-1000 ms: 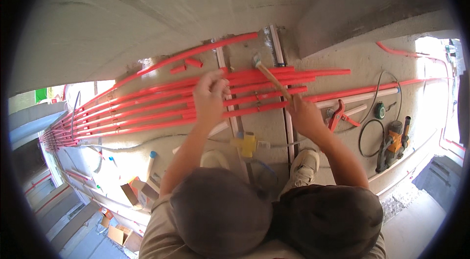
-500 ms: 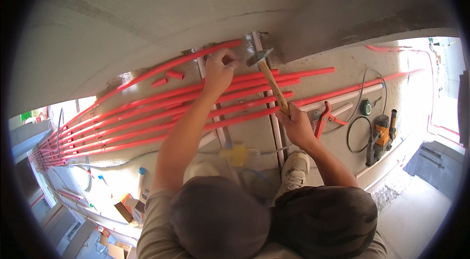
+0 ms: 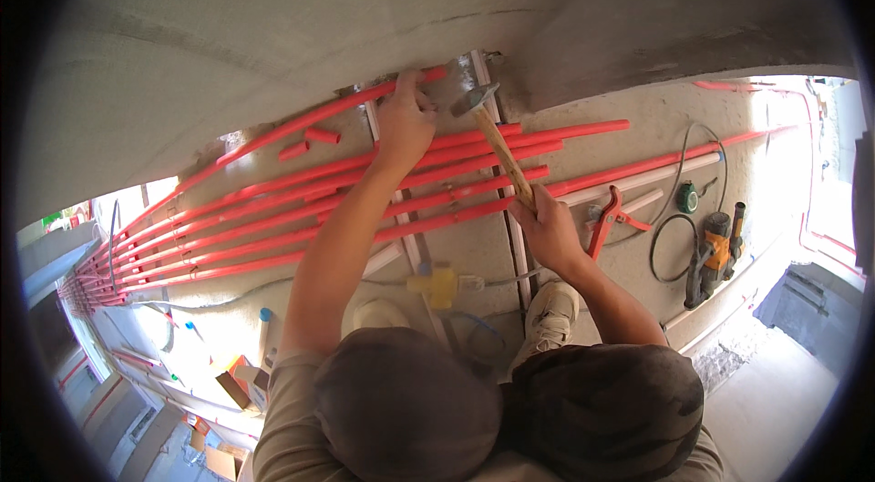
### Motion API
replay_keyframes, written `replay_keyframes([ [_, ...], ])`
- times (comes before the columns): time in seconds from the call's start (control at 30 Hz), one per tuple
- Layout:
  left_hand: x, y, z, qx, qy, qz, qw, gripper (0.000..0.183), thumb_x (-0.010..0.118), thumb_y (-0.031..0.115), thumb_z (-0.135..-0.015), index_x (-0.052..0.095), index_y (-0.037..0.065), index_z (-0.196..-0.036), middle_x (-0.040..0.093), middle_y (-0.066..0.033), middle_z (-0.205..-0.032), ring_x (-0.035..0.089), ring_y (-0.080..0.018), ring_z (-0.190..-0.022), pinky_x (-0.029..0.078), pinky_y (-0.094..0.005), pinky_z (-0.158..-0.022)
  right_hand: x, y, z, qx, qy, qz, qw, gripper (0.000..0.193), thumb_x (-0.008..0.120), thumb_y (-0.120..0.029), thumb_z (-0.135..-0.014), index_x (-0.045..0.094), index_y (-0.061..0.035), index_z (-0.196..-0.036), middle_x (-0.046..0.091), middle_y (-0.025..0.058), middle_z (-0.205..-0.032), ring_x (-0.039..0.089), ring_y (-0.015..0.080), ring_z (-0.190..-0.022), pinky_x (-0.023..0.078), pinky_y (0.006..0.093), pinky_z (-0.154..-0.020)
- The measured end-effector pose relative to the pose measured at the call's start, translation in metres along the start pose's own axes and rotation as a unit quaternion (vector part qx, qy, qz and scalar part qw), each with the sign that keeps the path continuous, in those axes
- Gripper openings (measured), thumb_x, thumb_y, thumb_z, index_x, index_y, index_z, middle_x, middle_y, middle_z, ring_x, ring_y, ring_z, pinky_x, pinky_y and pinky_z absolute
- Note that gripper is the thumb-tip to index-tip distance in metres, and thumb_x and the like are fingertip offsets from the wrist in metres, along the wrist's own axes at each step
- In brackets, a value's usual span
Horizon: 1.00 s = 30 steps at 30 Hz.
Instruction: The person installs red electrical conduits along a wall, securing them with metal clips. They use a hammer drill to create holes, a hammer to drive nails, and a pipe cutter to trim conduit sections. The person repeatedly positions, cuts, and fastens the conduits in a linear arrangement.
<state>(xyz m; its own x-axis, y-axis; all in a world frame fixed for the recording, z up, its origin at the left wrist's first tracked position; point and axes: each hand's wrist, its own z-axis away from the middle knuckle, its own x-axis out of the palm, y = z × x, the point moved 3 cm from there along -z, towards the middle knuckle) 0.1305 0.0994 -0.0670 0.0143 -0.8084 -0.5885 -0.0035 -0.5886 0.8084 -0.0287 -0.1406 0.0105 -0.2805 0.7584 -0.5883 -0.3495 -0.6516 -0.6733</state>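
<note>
My right hand (image 3: 549, 229) is closed round the lower end of a hammer's wooden handle. The hammer (image 3: 503, 154) tilts up and to the left, its metal head just right of the wall-side pipe's end. My left hand (image 3: 406, 125) reaches up to that red pipe (image 3: 310, 119), beside the wall base, with its fingers hooked over it near the end and the thumb on the near side. The fingertips are partly hidden behind the pipe. Below my left wrist runs a row of parallel red pipes (image 3: 456, 174). Two short red pipe pieces (image 3: 321, 135) lie between that row and the wall-side pipe.
Red-handled pipe cutters (image 3: 605, 225) lie right of my right hand. Farther right are a green tape measure (image 3: 687, 198) and an orange-and-black power tool (image 3: 715, 250) with a cable. A yellow tool (image 3: 441, 285) sits by my shoes. Pale strips (image 3: 510, 236) cross under the pipes.
My left hand has moved up from beside the wall-side pipe, and its fingers now lie over it. The hammer head has shifted slightly left and up; my right hand still grips the handle.
</note>
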Motion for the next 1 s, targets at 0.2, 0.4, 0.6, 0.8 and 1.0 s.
replay_keyframes([
  [0.2, 0.004, -0.006, -0.002, -0.006, -0.034, 0.01, 0.999, 0.065, 0.071, -0.01, -0.076, 0.055, 0.005, -0.138, 0.073, -0.0129, -0.081, 0.074, -0.0255, -0.082, 0.057, -0.0369, -0.08, 0.004, -0.009, -0.008, -0.034, 0.011, 0.051, 0.998, 0.031, 0.066, -0.028, -0.103, 0.054, 0.0001, -0.103, 0.065, 0.0286, -0.078, 0.064, 0.0534, -0.079, 0.048, 0.0578, -0.066],
  [0.4, 0.003, -0.004, 0.0, 0.013, -0.022, -0.021, 0.999, 0.069, 0.071, -0.009, -0.077, 0.053, 0.008, -0.14, 0.073, -0.0123, -0.08, 0.074, -0.0285, -0.083, 0.057, -0.04, -0.081, 0.014, -0.005, -0.018, -0.032, 0.01, 0.147, 0.988, 0.029, 0.065, -0.027, -0.105, 0.051, -0.002, -0.107, 0.064, 0.0282, -0.078, 0.065, 0.0527, -0.078, 0.047, 0.0566, -0.065],
  [0.6, 0.001, -0.005, 0.002, -0.028, -0.065, 0.019, 0.997, 0.066, 0.072, -0.008, -0.078, 0.052, 0.009, -0.14, 0.074, -0.0152, -0.088, 0.075, -0.0329, -0.087, 0.057, -0.0431, -0.084, 0.002, -0.003, -0.018, -0.056, 0.02, 0.053, 0.997, 0.026, 0.063, -0.024, -0.105, 0.051, -0.0018, -0.113, 0.066, 0.0295, -0.082, 0.066, 0.0534, -0.081, 0.048, 0.06, -0.067],
  [0.8, 0.001, -0.002, 0.002, 0.025, -0.025, 0.005, 0.999, 0.067, 0.073, -0.007, -0.079, 0.051, 0.009, -0.141, 0.074, -0.0206, -0.099, 0.075, -0.0348, -0.091, 0.058, -0.0444, -0.084, 0.005, -0.016, -0.024, -0.091, -0.016, 0.14, 0.986, 0.029, 0.061, -0.025, -0.105, 0.049, -0.0018, -0.116, 0.069, 0.0296, -0.083, 0.067, 0.0532, -0.08, 0.05, 0.0621, -0.068],
  [1.0, 0.001, -0.008, 0.004, 0.01, -0.039, -0.001, 0.999, 0.064, 0.069, -0.005, -0.081, 0.051, 0.007, -0.141, 0.075, -0.018, -0.098, 0.074, -0.0399, -0.094, 0.057, -0.0485, -0.083, 0.008, -0.013, -0.025, -0.066, -0.025, 0.159, 0.985, 0.032, 0.063, -0.026, -0.104, 0.05, 0.0013, -0.115, 0.068, 0.0293, -0.083, 0.066, 0.0541, -0.083, 0.051, 0.0618, -0.07],
])
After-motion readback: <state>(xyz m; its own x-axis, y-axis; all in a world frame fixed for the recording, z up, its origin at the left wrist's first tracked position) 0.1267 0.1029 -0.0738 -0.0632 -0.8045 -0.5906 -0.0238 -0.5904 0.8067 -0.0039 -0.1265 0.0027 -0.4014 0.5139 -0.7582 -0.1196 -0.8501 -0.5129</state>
